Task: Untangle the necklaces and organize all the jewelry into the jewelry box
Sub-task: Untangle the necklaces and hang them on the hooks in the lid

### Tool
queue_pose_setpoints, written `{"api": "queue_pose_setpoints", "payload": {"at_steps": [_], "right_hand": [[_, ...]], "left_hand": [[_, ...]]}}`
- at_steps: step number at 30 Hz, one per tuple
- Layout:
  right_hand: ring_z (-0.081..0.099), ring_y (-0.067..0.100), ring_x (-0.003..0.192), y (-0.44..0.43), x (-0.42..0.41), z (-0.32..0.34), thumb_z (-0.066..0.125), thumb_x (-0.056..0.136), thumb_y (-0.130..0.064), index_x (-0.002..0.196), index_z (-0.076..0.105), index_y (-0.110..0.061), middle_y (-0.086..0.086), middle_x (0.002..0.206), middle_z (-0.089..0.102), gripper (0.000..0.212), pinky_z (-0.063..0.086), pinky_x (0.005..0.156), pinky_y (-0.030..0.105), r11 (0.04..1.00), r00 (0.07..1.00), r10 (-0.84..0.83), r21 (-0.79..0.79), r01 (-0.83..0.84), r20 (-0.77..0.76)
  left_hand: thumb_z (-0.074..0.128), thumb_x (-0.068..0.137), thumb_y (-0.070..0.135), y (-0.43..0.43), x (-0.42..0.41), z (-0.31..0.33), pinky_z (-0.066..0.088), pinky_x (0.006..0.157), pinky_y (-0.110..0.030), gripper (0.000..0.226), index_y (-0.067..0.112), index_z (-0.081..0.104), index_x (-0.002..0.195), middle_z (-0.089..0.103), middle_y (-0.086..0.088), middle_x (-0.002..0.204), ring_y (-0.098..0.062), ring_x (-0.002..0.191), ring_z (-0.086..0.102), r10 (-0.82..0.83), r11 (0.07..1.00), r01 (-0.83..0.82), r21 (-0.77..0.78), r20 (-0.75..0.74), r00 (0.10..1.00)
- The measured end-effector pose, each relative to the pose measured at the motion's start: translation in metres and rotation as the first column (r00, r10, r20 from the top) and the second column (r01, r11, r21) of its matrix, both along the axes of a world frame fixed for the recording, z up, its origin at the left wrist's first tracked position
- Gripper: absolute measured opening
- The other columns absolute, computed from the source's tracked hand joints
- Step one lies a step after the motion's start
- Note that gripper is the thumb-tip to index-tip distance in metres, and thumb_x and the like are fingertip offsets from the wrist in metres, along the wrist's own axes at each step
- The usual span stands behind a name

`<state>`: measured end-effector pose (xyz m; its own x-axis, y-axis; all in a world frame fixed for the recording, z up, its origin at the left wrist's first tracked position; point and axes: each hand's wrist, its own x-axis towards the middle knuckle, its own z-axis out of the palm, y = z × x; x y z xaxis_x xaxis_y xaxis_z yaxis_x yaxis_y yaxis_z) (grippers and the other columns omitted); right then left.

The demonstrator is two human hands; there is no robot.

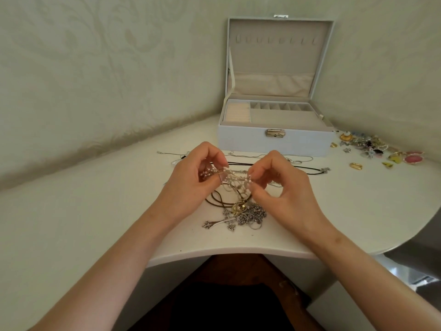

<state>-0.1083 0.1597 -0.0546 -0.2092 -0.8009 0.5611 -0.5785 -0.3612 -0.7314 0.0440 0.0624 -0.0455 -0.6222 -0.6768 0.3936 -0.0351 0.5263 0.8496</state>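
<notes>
Two hands meet over my white bench [102, 211]. My left hand [191, 180] pinches one end of a pale pearl-beaded necklace [235, 176], lifted above a tangle of brown cords and silver chains [241, 211] on the bench. My right hand [279, 192] pinches the other end. Behind stands the open pale-blue jewelry box [274, 142], with loose brooches and earrings [372, 146] scattered to its right.

You are working in a home: pale damask wallpaper [95, 68] is wrapping the corner beyond your left hand [191, 180] and right hand [284, 189], and a white rounded table [95, 211] is lying beneath them. An open jewelry box [274, 142] is standing just behind them, trinkets [372, 146] lying further right.
</notes>
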Motion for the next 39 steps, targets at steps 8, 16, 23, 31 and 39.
{"api": "queue_pose_setpoints", "payload": {"at_steps": [8,16,23,31,39], "right_hand": [[0.050,0.004,0.063,-0.0027,0.0003,0.0015,0.073,0.077,-0.002,0.077,0.059,-0.024,-0.005,0.070,0.058,0.026,0.042,0.064,0.012,1.000,1.000,-0.015,-0.004,0.015,0.007],[0.057,0.011,0.071,-0.0009,-0.0006,0.0007,0.064,0.074,-0.008,0.075,0.054,-0.020,-0.005,0.081,0.061,0.016,0.045,0.068,0.016,0.997,0.997,-0.058,-0.053,0.061,0.053],[0.054,0.004,0.066,0.0009,0.0013,0.0032,0.058,0.074,0.001,0.084,0.057,-0.030,-0.020,0.079,0.062,0.032,0.043,0.066,0.012,0.999,1.000,-0.023,-0.048,0.023,0.004],[0.049,0.008,0.063,-0.0024,-0.0007,0.0017,0.076,0.074,-0.003,0.082,0.059,-0.032,-0.005,0.073,0.057,0.035,0.041,0.061,0.018,0.999,0.997,-0.049,0.020,0.048,0.058],[0.054,0.005,0.068,-0.0008,0.0003,0.0031,0.069,0.076,0.008,0.081,0.059,-0.029,-0.012,0.083,0.064,0.039,0.046,0.069,0.020,0.998,0.998,-0.055,0.037,0.055,0.008]], "left_hand": [[0.059,0.086,0.020,0.0056,-0.0022,0.0069,0.038,0.059,-0.009,0.004,0.016,0.059,0.088,0.063,0.015,0.068,0.003,0.058,0.053,-0.065,0.996,0.068,0.057,-0.050,0.997],[0.052,0.093,0.003,0.0046,-0.0008,0.0048,0.041,0.064,-0.010,0.018,0.019,0.060,0.093,0.067,0.014,0.078,0.001,0.074,0.061,-0.065,0.998,0.065,0.014,-0.010,0.998],[0.047,0.087,-0.010,0.0014,0.0009,0.0045,0.043,0.066,-0.012,0.030,0.015,0.062,0.086,0.063,0.012,0.076,-0.004,0.072,0.059,-0.024,1.000,0.024,-0.012,-0.004,1.000],[0.048,0.093,-0.004,0.0020,0.0003,0.0086,0.048,0.065,-0.016,0.021,0.012,0.061,0.091,0.065,0.003,0.082,-0.004,0.071,0.063,0.001,0.995,0.018,0.102,-0.183,0.983],[0.052,0.089,0.008,-0.0013,0.0024,0.0087,0.051,0.073,-0.020,0.010,0.009,0.061,0.093,0.070,0.003,0.086,-0.013,0.085,0.068,-0.059,0.953,0.139,0.270,-0.284,0.957]]}}
